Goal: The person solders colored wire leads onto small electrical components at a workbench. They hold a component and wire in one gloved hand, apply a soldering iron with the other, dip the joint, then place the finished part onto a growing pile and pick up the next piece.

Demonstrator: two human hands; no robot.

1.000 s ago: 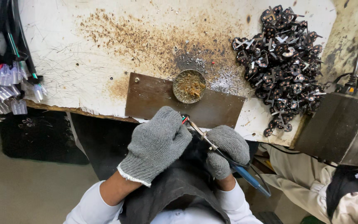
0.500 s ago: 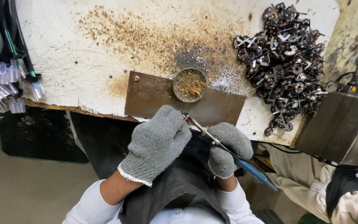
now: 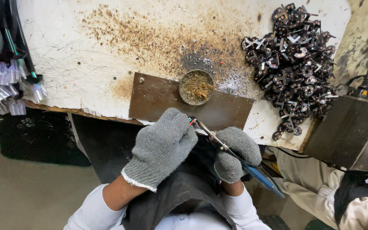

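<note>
Both my hands wear grey knit gloves and meet just below the workbench's front edge. My left hand (image 3: 160, 147) is closed around a small part with thin red wires showing at its fingertips; most of the part is hidden. My right hand (image 3: 235, 153) grips a soldering iron (image 3: 256, 172) with a blue handle, whose metal tip points up-left to the wires by my left fingers. A small round tin (image 3: 196, 87) of brownish flux or residue sits on a dark brown plate (image 3: 158, 98) just beyond my hands.
A heap of black parts with metal tabs (image 3: 292, 64) lies at the right of the stained white bench (image 3: 86, 64). A dark box (image 3: 348, 130) stands at the right edge. Cables with clear connectors (image 3: 9, 81) hang at left. Another person's beige sleeve (image 3: 316, 187) is at lower right.
Both hands stay together in nearly the same place; the iron's handle has shifted slightly. The view has drifted a little.
</note>
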